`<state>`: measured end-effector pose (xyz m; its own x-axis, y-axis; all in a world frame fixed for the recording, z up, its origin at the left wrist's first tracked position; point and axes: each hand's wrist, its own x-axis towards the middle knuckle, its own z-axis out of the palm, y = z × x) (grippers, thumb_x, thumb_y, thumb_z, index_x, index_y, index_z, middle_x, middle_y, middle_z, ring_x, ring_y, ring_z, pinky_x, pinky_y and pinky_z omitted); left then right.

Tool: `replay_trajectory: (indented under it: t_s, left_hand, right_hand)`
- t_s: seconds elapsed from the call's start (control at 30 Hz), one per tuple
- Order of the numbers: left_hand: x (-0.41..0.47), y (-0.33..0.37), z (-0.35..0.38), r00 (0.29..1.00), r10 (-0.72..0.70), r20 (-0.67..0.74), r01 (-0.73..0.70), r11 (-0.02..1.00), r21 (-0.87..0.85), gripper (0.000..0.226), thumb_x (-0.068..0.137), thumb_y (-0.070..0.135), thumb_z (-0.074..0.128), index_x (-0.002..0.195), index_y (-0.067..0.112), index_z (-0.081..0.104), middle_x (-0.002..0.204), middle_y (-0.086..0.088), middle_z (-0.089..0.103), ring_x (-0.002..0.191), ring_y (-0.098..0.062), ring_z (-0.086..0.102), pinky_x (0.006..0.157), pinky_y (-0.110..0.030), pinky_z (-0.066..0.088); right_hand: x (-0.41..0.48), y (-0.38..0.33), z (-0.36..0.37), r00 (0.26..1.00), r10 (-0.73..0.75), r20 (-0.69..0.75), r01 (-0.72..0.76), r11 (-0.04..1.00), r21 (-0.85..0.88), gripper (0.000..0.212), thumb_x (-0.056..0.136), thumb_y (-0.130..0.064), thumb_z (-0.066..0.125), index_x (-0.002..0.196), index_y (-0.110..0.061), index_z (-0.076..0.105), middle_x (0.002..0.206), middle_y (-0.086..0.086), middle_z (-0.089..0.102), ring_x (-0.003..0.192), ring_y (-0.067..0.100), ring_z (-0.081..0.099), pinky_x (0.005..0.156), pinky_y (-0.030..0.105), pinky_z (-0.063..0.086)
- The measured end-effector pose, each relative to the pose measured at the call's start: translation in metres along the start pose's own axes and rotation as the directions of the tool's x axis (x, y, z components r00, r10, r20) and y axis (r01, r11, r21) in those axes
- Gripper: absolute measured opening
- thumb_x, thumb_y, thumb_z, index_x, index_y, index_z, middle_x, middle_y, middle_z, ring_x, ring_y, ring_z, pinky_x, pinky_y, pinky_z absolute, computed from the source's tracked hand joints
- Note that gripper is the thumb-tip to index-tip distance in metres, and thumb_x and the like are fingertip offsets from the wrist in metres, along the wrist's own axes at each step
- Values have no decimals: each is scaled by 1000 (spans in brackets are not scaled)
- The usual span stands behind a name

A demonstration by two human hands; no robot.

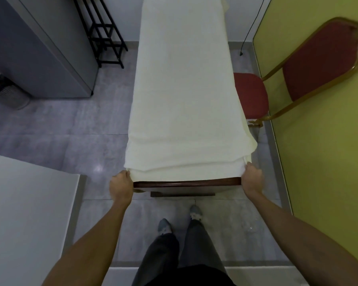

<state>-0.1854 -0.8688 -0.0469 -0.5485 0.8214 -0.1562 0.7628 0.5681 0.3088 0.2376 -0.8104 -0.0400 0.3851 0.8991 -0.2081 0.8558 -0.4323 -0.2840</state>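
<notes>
A long cream-white cloth (184, 96) lies spread over a narrow dark-wood table (186, 184) that runs away from me. My left hand (121, 185) grips the cloth's near left corner at the table's end. My right hand (253, 178) grips the near right corner. The cloth's near edge is bunched in small folds between my hands. The table's dark near rim shows below that edge.
A red chair with a gold frame (318, 65) stands right of the table against a yellow-green wall (322, 162). A grey cabinet (39, 48) and a black metal rack (105, 34) stand at the back left. A white surface (25, 213) is at my left. Grey tiled floor (70, 129) lies around.
</notes>
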Motion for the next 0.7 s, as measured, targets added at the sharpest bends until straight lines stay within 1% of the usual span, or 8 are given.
replay_trajectory:
  t_s: [0.17,0.23,0.33,0.4,0.47,0.53,0.6,0.7]
  left_hand:
    - [-29,-10,-11,997,75,-29,-77,995,-61,37,101,10,46,65,3,54,54,-5,50,47,-23,52,46,-25,34]
    - [-42,-18,-16,995,85,-48,-89,991,-96,36,99,8,48,64,5,53,55,-3,50,47,-21,51,46,-26,38]
    - [-62,-34,-17,994,104,-36,-107,989,-103,37,97,6,50,60,7,50,52,-1,48,43,-19,48,43,-26,36]
    - [-79,-43,-12,999,52,-6,-52,987,-154,38,100,10,47,62,7,51,54,-4,51,46,-21,50,43,-33,43]
    - [-95,-50,-8,999,-21,33,28,973,-228,41,102,16,42,64,7,51,56,-6,54,51,-26,54,49,-38,47]
    - [-107,-58,-3,997,-48,65,63,966,-252,42,103,18,40,63,9,50,56,-5,52,52,-24,53,49,-32,43]
    - [-112,-64,-2,997,-37,63,50,972,-228,43,103,17,41,61,10,49,54,-3,50,50,-21,51,47,-27,36]
    - [-114,-70,-5,998,5,69,8,982,-190,40,101,12,45,61,12,49,55,-2,52,49,-19,51,48,-26,34]
  right_hand:
    - [-19,1,-7,993,-26,-111,26,1000,-3,18,97,6,47,96,11,64,78,26,66,73,40,66,62,34,42]
    - [-33,3,-9,993,-27,-112,22,999,-41,15,95,5,51,95,11,64,74,25,66,69,39,66,62,34,43]
    - [-51,13,-7,998,6,-58,-14,991,-132,14,93,4,54,94,9,67,76,25,68,71,40,67,60,37,47]
    - [-61,24,-4,998,57,-27,-61,982,-180,18,94,2,52,97,5,70,81,23,70,75,39,69,61,35,48]
    - [-78,39,1,991,137,-1,-135,978,-161,22,93,3,50,97,3,72,85,23,71,79,40,68,60,32,41]
    - [-100,61,15,983,181,16,-178,977,-121,22,89,7,51,98,5,72,89,26,69,81,42,65,62,32,37]
    - [-119,81,29,974,207,92,-196,974,-115,20,89,7,53,99,7,70,96,27,67,86,43,64,64,33,36]
    - [-132,87,33,932,285,225,-283,958,-44,23,90,2,57,110,8,65,114,28,64,103,44,62,75,39,47]
